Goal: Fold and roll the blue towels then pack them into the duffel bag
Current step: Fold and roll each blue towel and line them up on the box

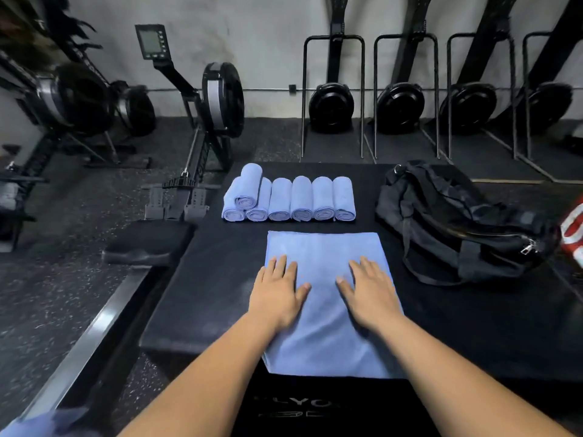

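A folded blue towel lies flat on the black padded box in front of me, its near edge hanging over the box's front. My left hand presses flat on the towel's left half, fingers straight. My right hand lies flat on its right half, fingers straight. Behind the towel, several rolled blue towels stand in a row, with one more roll stacked on top at the left end. The black duffel bag sits slumped to the right, its zipper pull visible near the right end.
A rowing machine with a seat pad and rail stands to the left. More rowers stand upright against the back wall. A red and white thing shows at the right edge. More blue cloth is at the bottom left corner.
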